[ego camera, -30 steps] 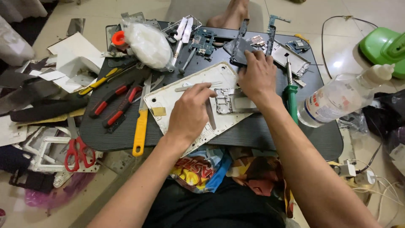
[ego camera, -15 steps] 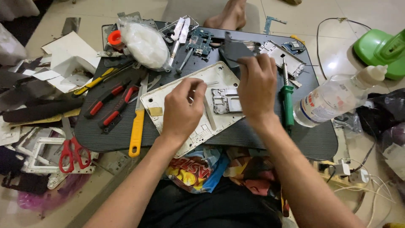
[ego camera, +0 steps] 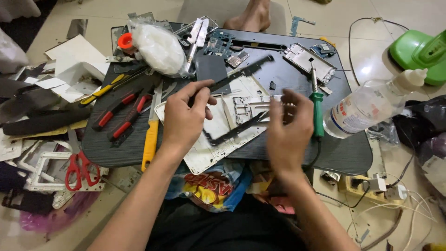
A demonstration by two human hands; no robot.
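Black frame: a thin black frame [ego camera: 238,104], long and narrow, is held above the white panel [ego camera: 218,139]; its long axis runs from lower left, near the left hand, up to the right toward the far edge of the table [ego camera: 344,153].
Left hand: the left hand [ego camera: 183,118] pinches the frame's upper rail between thumb and forefinger; the other fingers curl under.
Right hand: the right hand [ego camera: 289,128] is blurred at the frame's right side, fingers loosely bent; I cannot tell whether they grip it.
White panel: lies flat on the dark table, under both hands.
Nearby: a green-handled tool [ego camera: 317,109] just right of the right hand, a clear bottle [ego camera: 360,111] beyond it, a yellow-handled tool [ego camera: 150,139] left of the left hand.
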